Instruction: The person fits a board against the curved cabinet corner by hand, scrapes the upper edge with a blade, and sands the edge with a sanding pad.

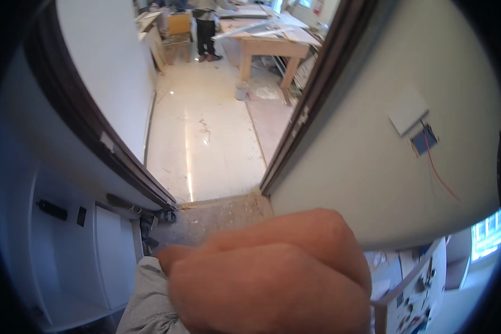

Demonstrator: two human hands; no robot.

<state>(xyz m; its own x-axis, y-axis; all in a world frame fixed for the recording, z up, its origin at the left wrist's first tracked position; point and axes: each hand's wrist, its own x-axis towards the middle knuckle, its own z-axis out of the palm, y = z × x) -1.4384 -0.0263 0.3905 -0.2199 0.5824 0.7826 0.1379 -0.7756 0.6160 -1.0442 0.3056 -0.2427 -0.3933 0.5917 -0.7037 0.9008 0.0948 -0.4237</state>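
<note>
Bare skin fills the lower middle, very close and blurred. Two rounded shapes overlap there: an upper one (295, 229), and in front of it a lower, bigger one (267, 289). They look like my hands or bent wrists pressed together, but I cannot make out which is left and which is right. No separate fingers show clearly, and anything held is hidden. A narrow tip of skin (171, 256) sticks out at the left, above wrinkled grey cloth (147, 298).
Ahead is a doorway with a dark frame (317, 94). Beyond it are a glossy floor (206, 139), a wooden worktable (273, 47), a bucket (241, 91) and a standing person (206, 30). A white cabinet (114, 256) stands left; an open wall box (425, 141) with a red wire is right.
</note>
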